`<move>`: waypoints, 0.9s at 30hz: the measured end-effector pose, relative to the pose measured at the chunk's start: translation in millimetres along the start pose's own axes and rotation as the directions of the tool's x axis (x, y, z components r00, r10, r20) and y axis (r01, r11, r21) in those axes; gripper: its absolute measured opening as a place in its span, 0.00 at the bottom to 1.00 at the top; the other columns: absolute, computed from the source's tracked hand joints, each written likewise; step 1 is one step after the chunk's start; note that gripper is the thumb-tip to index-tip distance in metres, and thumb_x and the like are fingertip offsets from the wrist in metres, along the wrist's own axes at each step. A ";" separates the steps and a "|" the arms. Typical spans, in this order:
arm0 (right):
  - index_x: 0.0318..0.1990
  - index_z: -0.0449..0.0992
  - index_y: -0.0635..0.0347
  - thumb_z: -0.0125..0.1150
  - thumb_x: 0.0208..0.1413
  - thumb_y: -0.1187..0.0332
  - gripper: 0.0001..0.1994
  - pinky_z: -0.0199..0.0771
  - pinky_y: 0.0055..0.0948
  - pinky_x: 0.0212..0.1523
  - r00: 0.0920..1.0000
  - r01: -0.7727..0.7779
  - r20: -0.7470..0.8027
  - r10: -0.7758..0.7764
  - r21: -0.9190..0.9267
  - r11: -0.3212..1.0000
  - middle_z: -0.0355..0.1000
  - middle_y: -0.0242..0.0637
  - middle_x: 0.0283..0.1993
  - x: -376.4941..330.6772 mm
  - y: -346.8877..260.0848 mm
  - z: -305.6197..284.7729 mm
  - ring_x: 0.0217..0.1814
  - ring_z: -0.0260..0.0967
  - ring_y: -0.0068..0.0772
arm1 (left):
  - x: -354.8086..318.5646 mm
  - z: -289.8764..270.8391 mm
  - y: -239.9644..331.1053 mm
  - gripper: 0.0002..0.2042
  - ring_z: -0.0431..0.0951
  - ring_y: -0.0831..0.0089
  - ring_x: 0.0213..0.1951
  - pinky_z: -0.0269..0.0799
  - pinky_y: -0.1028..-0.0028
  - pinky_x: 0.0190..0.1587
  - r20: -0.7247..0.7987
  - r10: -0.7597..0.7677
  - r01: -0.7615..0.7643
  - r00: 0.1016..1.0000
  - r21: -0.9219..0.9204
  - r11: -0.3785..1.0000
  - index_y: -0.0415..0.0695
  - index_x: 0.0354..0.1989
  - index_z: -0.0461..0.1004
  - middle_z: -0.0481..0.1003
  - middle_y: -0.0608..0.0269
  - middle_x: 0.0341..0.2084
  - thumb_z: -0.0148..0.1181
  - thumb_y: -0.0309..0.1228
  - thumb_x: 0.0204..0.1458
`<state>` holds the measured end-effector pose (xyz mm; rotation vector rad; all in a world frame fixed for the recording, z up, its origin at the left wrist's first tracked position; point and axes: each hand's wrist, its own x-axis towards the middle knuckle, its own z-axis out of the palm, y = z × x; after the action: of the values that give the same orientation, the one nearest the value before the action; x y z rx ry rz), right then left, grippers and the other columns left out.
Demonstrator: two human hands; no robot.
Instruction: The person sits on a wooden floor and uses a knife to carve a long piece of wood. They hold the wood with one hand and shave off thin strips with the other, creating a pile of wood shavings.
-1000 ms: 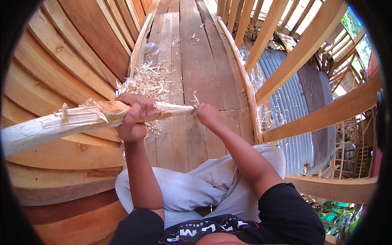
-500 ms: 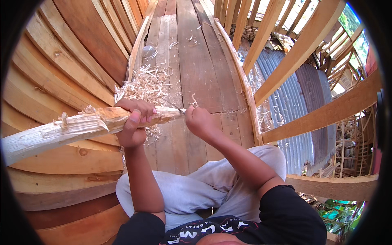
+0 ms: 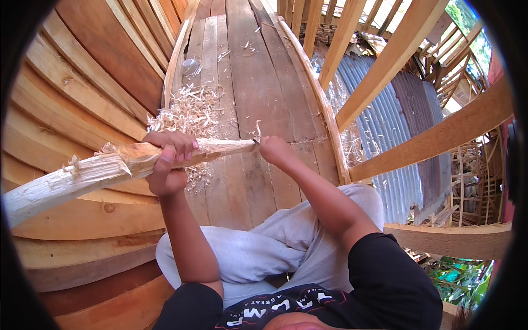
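A long pale wooden pole (image 3: 71, 175), roughly whittled, slants up from the left edge to a narrow end in front of me. My left hand (image 3: 169, 157) is wrapped round it, thumb on top, short of that narrowed part. At the tip, my right hand (image 3: 276, 151) is closed on a knife (image 3: 256, 141); only a small dark bit of its blade shows, and the fist hides the handle. A thin curl of wood rises beside the blade. Frayed fibres stick up from the pole left of my left hand.
A heap of wood shavings (image 3: 192, 113) lies on the plank floor (image 3: 258, 99) beyond my left hand. Near it stands a small clear container (image 3: 191, 67). Curved planks (image 3: 77, 124) wall the left; bare ribs (image 3: 379, 60) rise at right, with corrugated metal sheets (image 3: 374, 99) outside.
My right hand has moved slightly right and up, to the pole's tip, with the knife. My left hand still grips the pole, which has shifted a little left in view.
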<state>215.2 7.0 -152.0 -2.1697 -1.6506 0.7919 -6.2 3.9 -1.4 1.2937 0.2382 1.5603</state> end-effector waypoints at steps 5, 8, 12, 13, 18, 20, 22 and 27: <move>0.34 0.79 0.69 0.34 0.62 0.58 0.26 0.70 0.53 0.48 0.996 0.085 0.012 -0.088 0.158 0.984 0.75 0.59 0.37 -22.3 -44.1 -19.3 0.42 0.72 0.63 | -3.6 -6.6 3.5 0.06 0.62 0.72 0.23 0.66 0.65 0.37 0.082 -0.002 0.001 0.997 0.014 1.000 0.43 0.28 0.61 0.61 0.63 0.17 0.51 0.29 0.50; 0.35 0.78 0.69 0.34 0.61 0.59 0.25 0.70 0.52 0.48 1.000 -0.020 0.013 0.019 0.056 0.998 0.74 0.59 0.38 -5.2 -5.9 -4.0 0.44 0.72 0.60 | 0.3 -5.0 -1.1 0.07 0.63 0.71 0.22 0.66 0.65 0.35 -0.004 0.003 -0.003 1.000 0.004 1.000 0.43 0.28 0.61 0.61 0.63 0.17 0.52 0.29 0.50; 0.35 0.78 0.69 0.34 0.61 0.59 0.25 0.70 0.51 0.48 0.996 0.080 0.046 -0.082 0.058 0.995 0.75 0.57 0.39 -27.1 -56.6 -21.8 0.44 0.73 0.59 | -4.8 -12.5 5.3 0.06 0.62 0.72 0.23 0.66 0.65 0.36 0.072 0.004 -0.005 0.997 0.015 1.000 0.43 0.28 0.61 0.61 0.63 0.17 0.51 0.29 0.50; 0.35 0.78 0.68 0.34 0.61 0.58 0.25 0.70 0.51 0.48 0.999 0.048 0.013 -0.049 0.055 0.997 0.75 0.57 0.38 -15.9 -34.2 -10.7 0.44 0.73 0.59 | -3.8 -9.8 3.1 0.06 0.62 0.72 0.23 0.66 0.65 0.36 0.055 0.004 -0.004 0.998 0.006 1.000 0.43 0.28 0.61 0.61 0.63 0.17 0.51 0.29 0.50; 0.32 0.79 0.69 0.35 0.61 0.58 0.26 0.70 0.52 0.47 0.999 -0.032 -0.003 0.032 -0.052 0.998 0.74 0.60 0.36 -13.9 -32.7 -12.7 0.42 0.72 0.63 | -1.3 -9.4 2.8 0.06 0.63 0.72 0.22 0.67 0.65 0.36 0.040 0.012 -0.014 0.999 0.038 0.999 0.42 0.28 0.61 0.61 0.62 0.17 0.51 0.29 0.50; 0.33 0.79 0.68 0.35 0.61 0.58 0.25 0.71 0.51 0.47 1.000 -0.008 -0.011 0.008 0.020 1.000 0.75 0.59 0.37 -23.7 -49.2 -23.8 0.43 0.73 0.60 | -2.9 -7.1 3.7 0.06 0.62 0.72 0.23 0.67 0.65 0.37 0.096 0.017 -0.020 0.995 0.035 0.999 0.42 0.28 0.61 0.61 0.62 0.17 0.50 0.29 0.50; 0.35 0.79 0.67 0.35 0.62 0.59 0.24 0.72 0.50 0.47 1.000 -0.029 0.006 0.029 -0.027 0.999 0.75 0.57 0.38 -19.3 -27.1 -12.4 0.43 0.74 0.57 | -3.0 -6.7 1.2 0.06 0.63 0.72 0.22 0.67 0.65 0.37 0.058 0.013 -0.015 0.998 0.023 1.000 0.42 0.28 0.61 0.62 0.62 0.17 0.51 0.29 0.50; 0.36 0.78 0.70 0.35 0.62 0.58 0.25 0.70 0.52 0.50 0.998 -0.062 0.019 0.064 -0.095 0.994 0.74 0.59 0.40 -10.2 -11.4 -9.8 0.44 0.72 0.63 | -3.5 -5.5 2.2 0.06 0.62 0.72 0.23 0.67 0.66 0.37 0.045 0.013 -0.014 0.999 0.008 1.000 0.42 0.28 0.61 0.63 0.61 0.18 0.51 0.28 0.50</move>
<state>210.1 1.5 -135.5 -2.2950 -1.6697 0.7728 -12.4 2.7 -4.1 1.3374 0.2078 1.5414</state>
